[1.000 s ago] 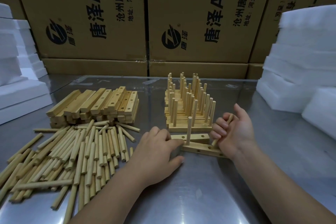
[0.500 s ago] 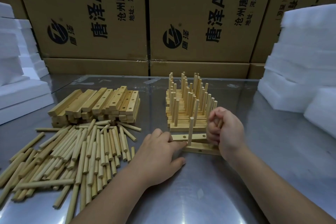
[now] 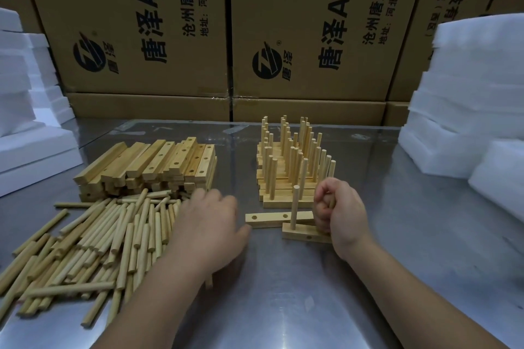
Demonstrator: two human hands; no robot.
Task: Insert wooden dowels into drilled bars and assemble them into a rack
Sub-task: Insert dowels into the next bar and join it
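three big printed cardboard boxes [image 3: 312, 22] wall off the back, with a sliver of a fourth at far left, and flatter cartons lie under them. two stacks of white foam blocks, one on the left [image 3: 25, 122] and one on the right [image 3: 467, 99], frame the scene. one shiny metal table [image 3: 283, 297] carries everything else.

front left, a loose heap of dowels [image 3: 93, 241] sprawls out, dozens of them, too many to count. behind it sits one stack of drilled bars [image 3: 158, 167], several layers deep, with about seven across the top. right of centre is one pile of finished bars [image 3: 286, 178], its upright pegs packed too tight to count.

now the hands. the left hand [image 3: 209, 224] is palm down over the right edge of the loose heap; its fingers are blurred, so i cannot tell if they hold anything. the right hand [image 3: 340, 212] is a fist, curled round one dowel [image 3: 331, 202] at the right end of the near bar [image 3: 304, 236]. the fist hides whether that peg is seated.

two single bars lie in front. the near bar holds one upright dowel [image 3: 295, 207]. the bare bar [image 3: 272, 219], just behind, shows two empty holes.
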